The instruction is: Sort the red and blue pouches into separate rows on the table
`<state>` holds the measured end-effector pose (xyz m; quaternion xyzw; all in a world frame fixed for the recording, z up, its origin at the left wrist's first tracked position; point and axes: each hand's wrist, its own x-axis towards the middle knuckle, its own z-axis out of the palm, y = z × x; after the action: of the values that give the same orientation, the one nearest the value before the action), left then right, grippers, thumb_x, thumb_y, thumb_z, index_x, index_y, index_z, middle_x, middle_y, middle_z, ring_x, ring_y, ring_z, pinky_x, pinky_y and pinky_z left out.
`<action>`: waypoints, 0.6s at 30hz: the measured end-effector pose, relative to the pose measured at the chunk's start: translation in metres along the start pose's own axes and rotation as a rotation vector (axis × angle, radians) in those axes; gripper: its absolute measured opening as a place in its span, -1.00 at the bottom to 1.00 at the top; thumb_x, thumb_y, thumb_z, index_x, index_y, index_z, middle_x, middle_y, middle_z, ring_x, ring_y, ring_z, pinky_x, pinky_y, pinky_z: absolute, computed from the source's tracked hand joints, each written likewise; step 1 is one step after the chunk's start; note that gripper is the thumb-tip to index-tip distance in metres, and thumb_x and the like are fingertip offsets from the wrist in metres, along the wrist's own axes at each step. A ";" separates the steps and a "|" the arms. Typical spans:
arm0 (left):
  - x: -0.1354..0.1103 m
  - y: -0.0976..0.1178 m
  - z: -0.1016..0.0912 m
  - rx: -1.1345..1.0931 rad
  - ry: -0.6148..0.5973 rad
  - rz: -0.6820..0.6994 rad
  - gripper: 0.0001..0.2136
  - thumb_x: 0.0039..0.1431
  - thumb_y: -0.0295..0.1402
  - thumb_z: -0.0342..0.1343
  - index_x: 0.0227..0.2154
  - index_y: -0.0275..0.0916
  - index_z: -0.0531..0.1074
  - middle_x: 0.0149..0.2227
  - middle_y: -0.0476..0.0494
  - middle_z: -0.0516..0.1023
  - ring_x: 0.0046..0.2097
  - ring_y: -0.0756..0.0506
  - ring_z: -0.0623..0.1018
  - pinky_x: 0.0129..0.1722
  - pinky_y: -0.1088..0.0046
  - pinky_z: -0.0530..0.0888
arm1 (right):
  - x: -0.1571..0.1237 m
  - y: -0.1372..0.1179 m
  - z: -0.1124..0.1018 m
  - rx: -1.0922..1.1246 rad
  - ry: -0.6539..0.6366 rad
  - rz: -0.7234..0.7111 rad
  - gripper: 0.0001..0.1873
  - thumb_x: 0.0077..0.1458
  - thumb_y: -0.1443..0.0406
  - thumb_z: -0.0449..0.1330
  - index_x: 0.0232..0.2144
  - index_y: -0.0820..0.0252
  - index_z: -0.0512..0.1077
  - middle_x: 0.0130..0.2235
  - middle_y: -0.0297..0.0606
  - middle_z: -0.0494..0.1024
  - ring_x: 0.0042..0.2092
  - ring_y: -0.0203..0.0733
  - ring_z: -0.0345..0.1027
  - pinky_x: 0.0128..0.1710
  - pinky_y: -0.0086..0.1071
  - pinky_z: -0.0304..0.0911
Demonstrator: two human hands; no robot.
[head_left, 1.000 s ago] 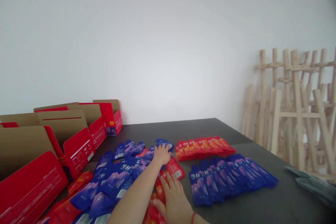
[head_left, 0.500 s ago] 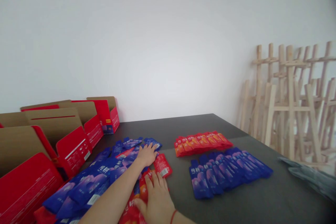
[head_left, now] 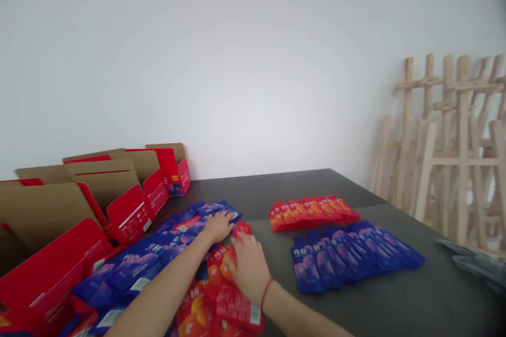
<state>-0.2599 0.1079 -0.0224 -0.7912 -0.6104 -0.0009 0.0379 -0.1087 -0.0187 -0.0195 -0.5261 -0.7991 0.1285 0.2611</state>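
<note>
Two bare hands reach over a dark table [head_left: 259,189], both palm down on a mixed heap; I have the head view only, and it shows the right hand [head_left: 251,266] farther forward than half a second ago; its fingers now cover most of a red pouch [head_left: 242,228] that lay in plain sight then, leaving just one end showing beyond the fingertips.

The left hand [head_left: 219,226] stays at the far edge of the loose blue pouches [head_left: 146,253], fingers spread and not closed round anything I can make out; the right hand's fingers are loosely stretched, but I cannot tell whether they pinch the pouch beneath or merely lie on it.

With the right hand moved on, the loose red pouches [head_left: 193,308] near its wrist, circled by a red cord [head_left: 266,292], lie more exposed, one barcode side up; for the work in hand I judge this makes them easier to get at.

To the right, well apart from the heap, a red row [head_left: 312,213] and a blue row [head_left: 348,258] of overlapping pouches keep their arrangement; open red boxes [head_left: 130,213] line the left; wooden easels [head_left: 462,131] stand beyond the table.
</note>
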 end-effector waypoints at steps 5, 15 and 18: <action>0.003 0.007 -0.002 -0.012 0.000 -0.016 -0.57 0.20 -0.22 -0.09 0.10 -0.21 0.32 0.14 -0.34 0.36 0.13 -0.35 0.36 0.07 -0.07 0.26 | 0.030 0.027 -0.002 -0.088 -0.068 0.024 -0.35 0.08 0.14 0.21 0.11 0.46 0.27 0.16 0.17 0.30 0.20 0.09 0.10 0.16 -0.13 0.03; -0.034 0.040 -0.018 -0.046 -0.076 0.224 -0.47 0.04 -0.50 0.00 0.13 -0.10 0.28 0.24 -0.15 0.25 0.25 -0.18 0.24 0.20 0.20 0.18 | 0.019 0.041 -0.012 -0.058 -0.120 -0.034 -0.67 0.04 0.39 0.19 -0.10 0.39 0.45 -0.06 0.02 0.52 0.01 -0.02 0.34 0.09 -0.24 0.11; -0.044 0.050 -0.022 -0.099 -0.143 0.324 -0.36 -0.07 -0.45 0.13 0.16 -0.11 0.23 0.24 -0.21 0.24 0.26 -0.23 0.22 0.19 0.18 0.20 | 0.021 0.051 -0.013 -0.035 -0.096 0.039 -0.56 0.04 0.38 0.21 0.02 0.36 0.37 -0.01 0.01 0.48 0.05 -0.02 0.32 0.07 -0.25 0.15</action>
<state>-0.2220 0.0512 -0.0056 -0.8781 -0.4753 0.0311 -0.0449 -0.0684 0.0200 -0.0272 -0.5393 -0.8024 0.1448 0.2107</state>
